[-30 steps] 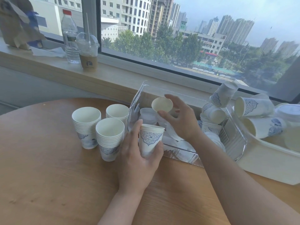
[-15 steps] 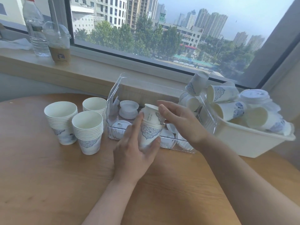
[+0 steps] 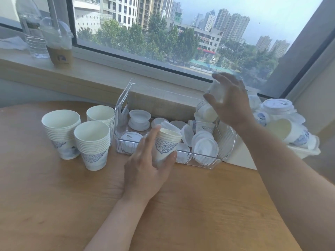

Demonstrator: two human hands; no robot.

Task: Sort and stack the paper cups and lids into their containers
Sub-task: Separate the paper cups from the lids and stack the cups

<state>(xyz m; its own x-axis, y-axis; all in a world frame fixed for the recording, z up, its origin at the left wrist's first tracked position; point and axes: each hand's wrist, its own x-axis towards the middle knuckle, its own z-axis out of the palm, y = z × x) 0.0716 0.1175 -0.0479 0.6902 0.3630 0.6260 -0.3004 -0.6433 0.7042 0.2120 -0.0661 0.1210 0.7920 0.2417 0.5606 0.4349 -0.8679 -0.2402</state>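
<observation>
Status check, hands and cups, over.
Left hand holds small stack of patterned paper cups. Right hand grips white paper cup above clear plastic bin. Nothing blocking.

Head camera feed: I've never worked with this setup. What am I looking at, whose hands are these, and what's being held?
There is no machine here. A person wears one wide-angle camera on the head, looking forward and down at their own two hands. The left hand grips a small stack of nested paper cups at the front of a clear plastic bin that holds white lids and a few cups. The right hand is raised over the bin's right end, holding a blurred white piece, apparently a cup. On the wooden table, three taller cup stacks stand to the left of the bin. A white tub to the right holds jumbled cups and lids. A water bottle and an iced drink stand on the windowsill.
</observation>
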